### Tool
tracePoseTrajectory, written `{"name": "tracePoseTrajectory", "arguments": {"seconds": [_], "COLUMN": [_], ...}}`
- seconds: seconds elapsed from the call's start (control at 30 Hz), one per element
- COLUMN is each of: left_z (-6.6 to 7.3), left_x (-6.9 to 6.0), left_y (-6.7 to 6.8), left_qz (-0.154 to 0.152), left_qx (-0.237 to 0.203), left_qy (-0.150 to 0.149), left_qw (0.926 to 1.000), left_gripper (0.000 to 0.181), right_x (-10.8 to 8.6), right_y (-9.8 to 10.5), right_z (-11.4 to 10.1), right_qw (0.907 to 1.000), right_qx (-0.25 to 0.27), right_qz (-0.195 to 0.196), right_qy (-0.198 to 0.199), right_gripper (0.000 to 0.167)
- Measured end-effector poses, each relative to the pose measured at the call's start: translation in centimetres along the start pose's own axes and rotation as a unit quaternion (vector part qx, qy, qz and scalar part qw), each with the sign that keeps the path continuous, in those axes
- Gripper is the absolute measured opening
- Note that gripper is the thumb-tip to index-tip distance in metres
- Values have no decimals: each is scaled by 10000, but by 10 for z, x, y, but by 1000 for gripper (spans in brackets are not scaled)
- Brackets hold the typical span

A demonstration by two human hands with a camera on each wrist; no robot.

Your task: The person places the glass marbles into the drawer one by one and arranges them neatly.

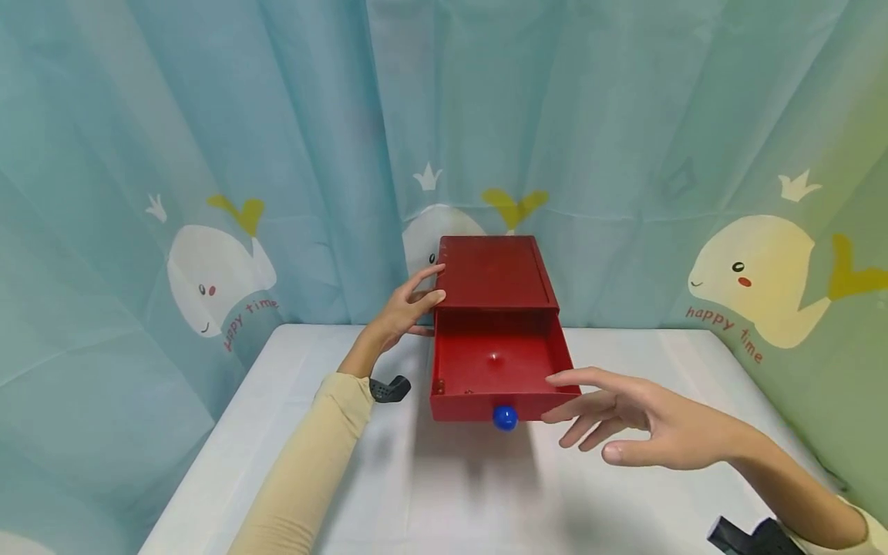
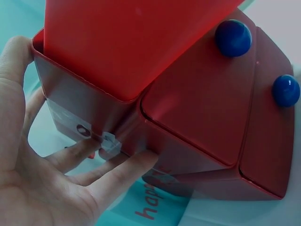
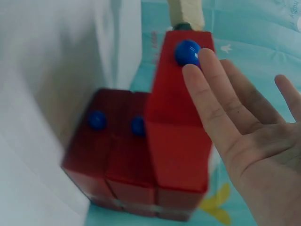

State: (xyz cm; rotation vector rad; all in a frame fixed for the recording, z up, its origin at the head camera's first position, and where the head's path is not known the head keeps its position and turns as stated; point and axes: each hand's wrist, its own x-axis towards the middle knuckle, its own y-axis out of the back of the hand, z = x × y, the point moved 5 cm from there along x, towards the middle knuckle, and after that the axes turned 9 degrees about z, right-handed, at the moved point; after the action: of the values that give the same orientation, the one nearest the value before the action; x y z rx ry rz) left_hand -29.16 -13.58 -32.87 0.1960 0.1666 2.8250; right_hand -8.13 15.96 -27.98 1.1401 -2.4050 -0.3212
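Observation:
A red drawer cabinet (image 1: 492, 270) stands at the far side of the table, its top drawer (image 1: 461, 408) pulled out toward me. That drawer has a round blue knob (image 1: 505, 418); small brownish specks show at its inner left front, too small to identify. My left hand (image 1: 401, 308) lies against the cabinet's left side with spread fingers, several fingertips touching the wall in the left wrist view. Off the drawer's front right corner, my right hand (image 1: 659, 424) hovers with extended fingers and holds nothing. In the right wrist view its fingertips overlap the knob (image 3: 187, 52); contact is unclear.
Below the open drawer are two closed ones with blue knobs, the middle knob (image 2: 233, 37) and the bottom knob (image 2: 286, 90). A white cloth (image 1: 333, 462) covers the table. Behind the cabinet hangs a blue-green curtain (image 1: 312, 154) with whale prints.

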Motion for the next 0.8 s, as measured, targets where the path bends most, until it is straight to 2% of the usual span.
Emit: {"name": "tracePoseTrajectory", "arguments": {"seconds": [0.17,0.27,0.4,0.6,0.8], "left_z": [0,-1,-1,-1,-2], "left_x": [0,0,1,2,1], "left_y": [0,-1,0,1,0], "left_qz": [4,12,49,83,77], "left_qx": [20,38,54,20,19], "left_qy": [-14,-13,-6,25,59], "left_qw": [10000,10000,10000,10000,10000], "left_gripper": [59,59,59,58,58], "right_x": [0,0,2,11,18], "right_y": [-21,-30,-40,-52,-57], "right_z": [23,37,49,61,66], "right_qw": [9974,9913,9856,9911,9932], "right_qx": [440,618,725,674,354], "right_qz": [-80,62,258,435,909], "right_qy": [-572,-1159,-1503,-1064,-636], "right_gripper": [69,68,71,74,69]}}
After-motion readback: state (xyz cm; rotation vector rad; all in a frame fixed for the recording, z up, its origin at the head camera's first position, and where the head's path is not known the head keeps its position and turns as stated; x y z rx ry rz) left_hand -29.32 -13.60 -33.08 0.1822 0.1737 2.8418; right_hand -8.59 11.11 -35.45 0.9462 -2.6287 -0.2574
